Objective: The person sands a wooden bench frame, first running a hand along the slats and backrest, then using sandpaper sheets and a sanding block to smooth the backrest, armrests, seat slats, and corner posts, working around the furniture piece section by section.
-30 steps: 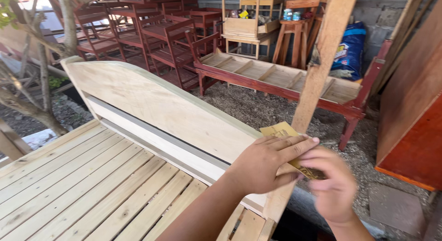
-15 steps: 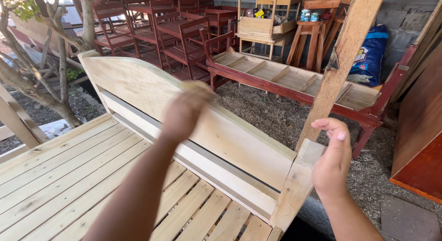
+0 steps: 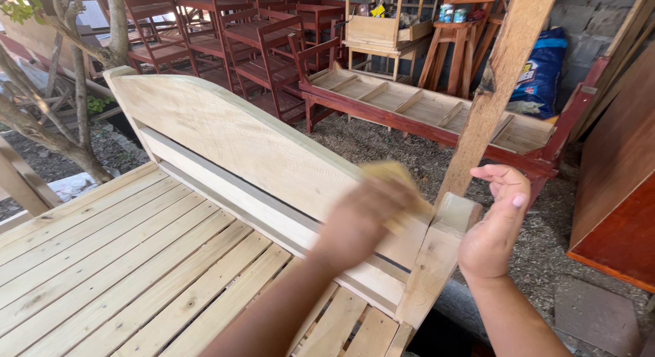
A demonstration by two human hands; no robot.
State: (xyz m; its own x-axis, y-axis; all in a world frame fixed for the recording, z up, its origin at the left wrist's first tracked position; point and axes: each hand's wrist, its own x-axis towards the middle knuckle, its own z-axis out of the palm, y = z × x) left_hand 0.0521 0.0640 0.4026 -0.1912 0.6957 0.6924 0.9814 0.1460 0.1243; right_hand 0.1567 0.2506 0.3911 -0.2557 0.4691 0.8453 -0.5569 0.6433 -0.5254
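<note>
L hand (image 3: 358, 220) at approx. centre of view, motion-blurred, fingers curled and clamped on a yellowish sanding pad (image 3: 390, 181); pad pressed flat against the face of the curved headboard panel (image 3: 225, 135), near its lower R end. Pad sits at 1 o'clock from the L hand's knuckles, just short of the corner post (image 3: 437, 261).

R hand (image 3: 495, 224) at 3 o'clock from the L, half open, holding nothing; thumb and fingers relaxed, palm side resting at the top edge of the corner post. Can't tell whether it bears down or only touches.

Headboard: bare pale wood, arched top, runs from 10 o'clock down to centre. Below it, slatted bed deck (image 3: 116, 261), unpainted, fills the 7–9 o'clock area.

Leaning plank (image 3: 501, 91) rises from behind the post toward 1 o'clock.

Bkgd: red-framed bed base (image 3: 423, 115) w/ bare slats at 12–2 o'clock on gravel; stack of red chairs (image 3: 239, 43) at 11 o'clock; blue sack (image 3: 542, 70) at 2 o'clock; tree trunks (image 3: 75, 104) at 9–10 o'clock; red-brown panel (image 3: 617, 193) at 3 o'clock.
</note>
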